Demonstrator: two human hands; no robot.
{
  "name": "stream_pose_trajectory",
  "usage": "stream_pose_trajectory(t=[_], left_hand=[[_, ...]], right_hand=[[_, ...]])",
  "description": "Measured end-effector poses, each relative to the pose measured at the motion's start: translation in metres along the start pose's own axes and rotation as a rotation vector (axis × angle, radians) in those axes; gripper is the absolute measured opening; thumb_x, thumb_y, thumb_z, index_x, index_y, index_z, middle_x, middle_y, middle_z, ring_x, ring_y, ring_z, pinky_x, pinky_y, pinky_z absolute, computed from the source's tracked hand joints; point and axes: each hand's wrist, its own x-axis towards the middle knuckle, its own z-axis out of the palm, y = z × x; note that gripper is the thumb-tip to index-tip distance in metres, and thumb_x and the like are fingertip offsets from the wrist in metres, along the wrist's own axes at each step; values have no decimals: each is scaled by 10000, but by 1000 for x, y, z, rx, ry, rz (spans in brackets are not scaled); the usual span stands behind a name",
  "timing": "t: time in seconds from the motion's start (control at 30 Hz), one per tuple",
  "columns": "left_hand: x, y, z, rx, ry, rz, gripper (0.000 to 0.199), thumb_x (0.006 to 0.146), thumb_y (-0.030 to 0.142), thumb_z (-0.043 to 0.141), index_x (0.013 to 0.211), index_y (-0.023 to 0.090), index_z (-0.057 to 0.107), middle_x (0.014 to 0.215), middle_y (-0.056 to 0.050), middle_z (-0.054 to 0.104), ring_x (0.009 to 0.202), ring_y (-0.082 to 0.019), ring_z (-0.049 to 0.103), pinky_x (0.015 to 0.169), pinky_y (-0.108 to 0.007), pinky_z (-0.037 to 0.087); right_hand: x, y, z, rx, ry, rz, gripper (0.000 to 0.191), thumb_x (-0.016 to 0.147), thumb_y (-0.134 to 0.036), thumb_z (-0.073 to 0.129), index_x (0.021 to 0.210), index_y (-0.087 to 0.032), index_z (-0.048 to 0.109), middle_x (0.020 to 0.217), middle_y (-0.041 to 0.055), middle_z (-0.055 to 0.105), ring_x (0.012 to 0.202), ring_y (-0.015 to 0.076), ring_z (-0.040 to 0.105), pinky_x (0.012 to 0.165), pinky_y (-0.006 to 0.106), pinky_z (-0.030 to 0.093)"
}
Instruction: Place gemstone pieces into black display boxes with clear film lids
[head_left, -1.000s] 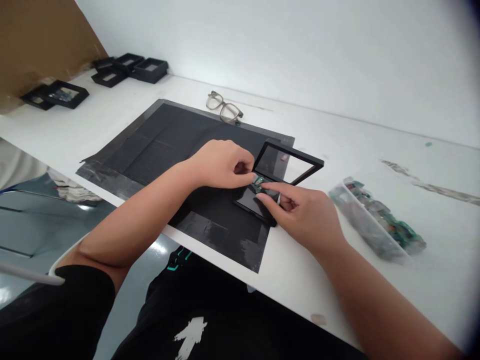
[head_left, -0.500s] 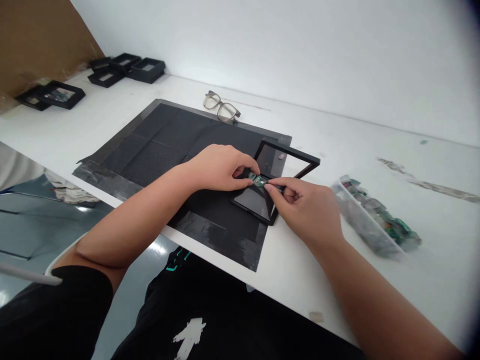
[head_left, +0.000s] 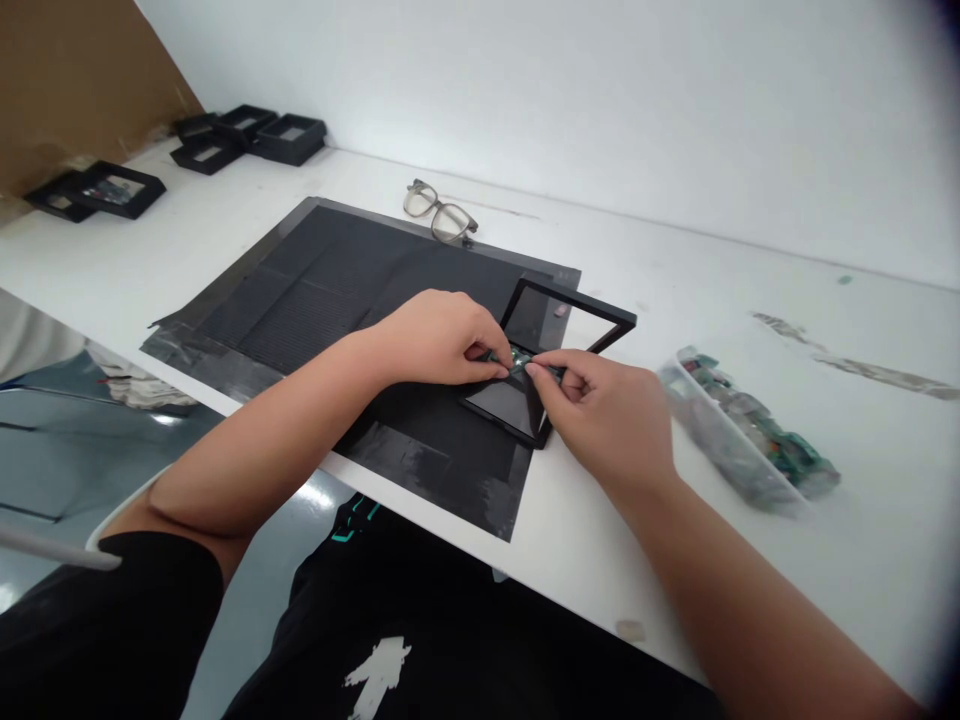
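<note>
Between my two hands is a small green piece (head_left: 518, 360), much of it covered by my fingers; its exact kind is too small to tell. My left hand (head_left: 454, 340) pinches its left end between thumb and forefinger. From the other side, my right hand (head_left: 604, 405) pinches its right end, the remaining fingers curled in. Directly beneath lies an opened black display frame (head_left: 574, 291) with clear film panes, its two halves spread apart. The frame rests partly on a black mat (head_left: 337, 270) and partly on the white table (head_left: 585, 560).
A clear plastic box (head_left: 731, 440) of small green wrapped pieces stands right of my right hand. Eyeglasses (head_left: 441, 212) lie behind the mat. Several black frames (head_left: 291, 138) are stacked at the far left, and another frame (head_left: 120, 188) nearer holds something small.
My left fingertips have shifted slightly right along the green piece, covering more of it. My right hand stays almost in place, and the opened frame has not visibly moved.
</note>
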Motion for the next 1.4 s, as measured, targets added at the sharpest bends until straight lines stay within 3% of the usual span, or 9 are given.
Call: stream_pose_trajectory(t=[0.63,1.0,1.4], left_hand=[[0,4,7,-9,-4,54,187,865,333,654,973,363,805,798,61,766,765,-130,681,594,-268,328],[0,0,0,79,43,-46,180,830,412,707,964,337,801,711,57,703,669,-108,605,572,-253,298],[0,-11,-5,80,88,-104,156,779,463,775,880,353,821,749,69,734,657,-85,605,579,-225,309]], right_hand=[[0,2,1,20,-58,7,266,895,-379,564,953,-249,788,537,-22,535,495,150,492,535,280,342],[-1,4,0,-7,-80,-18,287,917,-377,555,1022,-252,790,542,-22,525,499,148,481,524,276,324],[-2,8,-3,62,-58,-20,267,907,-403,589,958,-250,802,519,-36,479,471,125,418,506,268,307]])
